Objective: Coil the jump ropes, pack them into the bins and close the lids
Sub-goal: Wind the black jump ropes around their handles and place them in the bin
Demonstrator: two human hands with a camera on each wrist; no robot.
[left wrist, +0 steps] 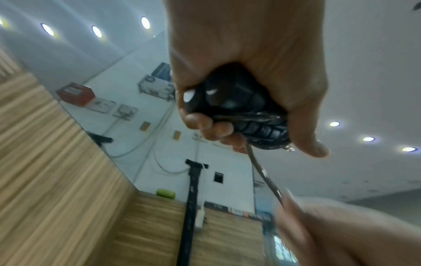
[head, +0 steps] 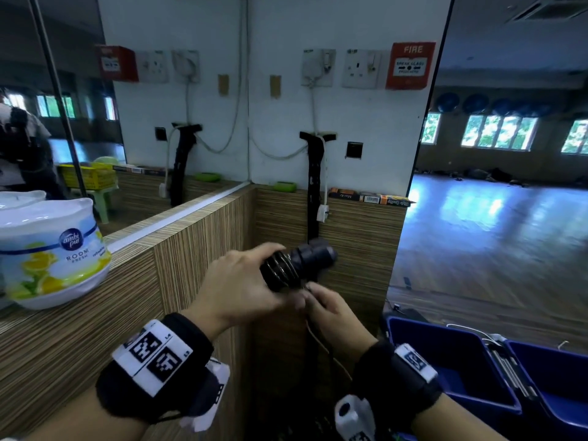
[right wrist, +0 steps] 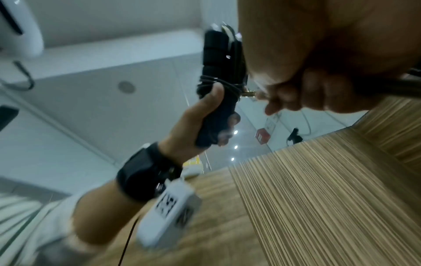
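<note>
Head view: we log the left hand [head: 237, 283] wrapped around the paired black jump-rope handles [head: 297, 265], held in the air just in front of the wood-grain counter [head: 197, 249]. Several turns of thin cable [head: 281, 267] already circle the handles. Our right hand [head: 331, 308], just below the handles, pinches the free cable, which trails down toward the floor.

Progress, as we judge it: coiling of this rope is under way, not finished; packing and lid closing remain. The blue bins [head: 445, 361], right of the counter and lower, stand open; the nearer one appears to hold nothing yet.

Room: the counter corner sits close behind the hands, its edge to their left. An Ambi Pur air freshener [head: 52, 249] stands on the counter top, well apart. Open floor lies right of the counter.
</note>
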